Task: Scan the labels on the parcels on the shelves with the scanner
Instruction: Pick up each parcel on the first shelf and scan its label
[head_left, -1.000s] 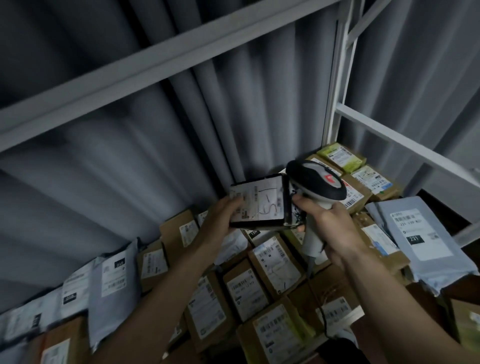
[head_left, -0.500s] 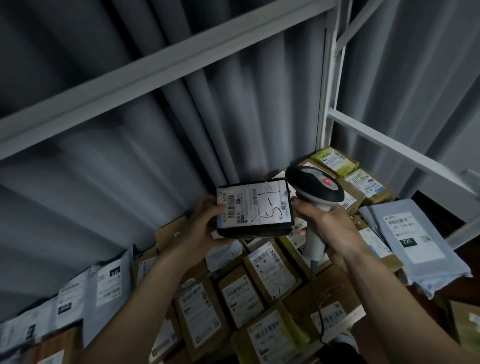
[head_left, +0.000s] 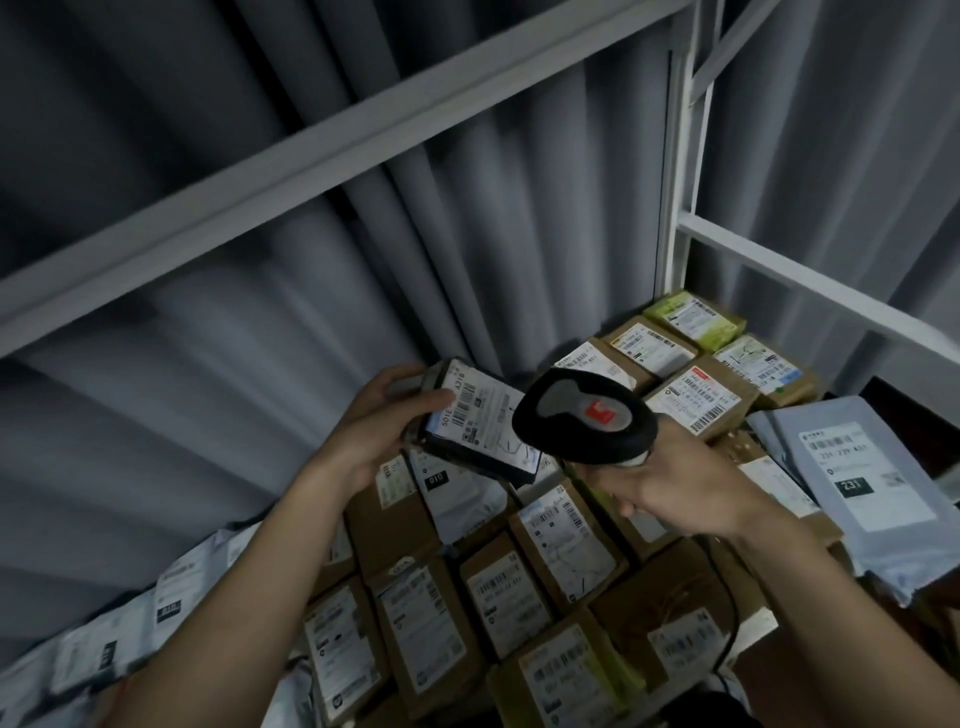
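Note:
My left hand (head_left: 382, 434) grips a small dark parcel (head_left: 475, 423) with a white barcode label, held tilted above the shelf with the label facing me. In my right hand (head_left: 680, 486) is the handle of a black and grey scanner (head_left: 584, 423) with a red mark on top. The scanner's head overlaps the parcel's right end. Below them lie several cardboard parcels (head_left: 566, 538) with white labels, packed side by side.
A grey poly mailer (head_left: 862, 478) marked 231 lies at the right. More grey mailers (head_left: 130, 639) sit at the lower left. A white shelf post (head_left: 680, 171) and rail (head_left: 810, 280) frame the right; a beam (head_left: 291, 150) crosses overhead. Grey curtain hangs behind.
My left hand has turned the dark parcel so its long side slopes down to the right. The scanner head has swung over the parcel's right end. The view moved closer.

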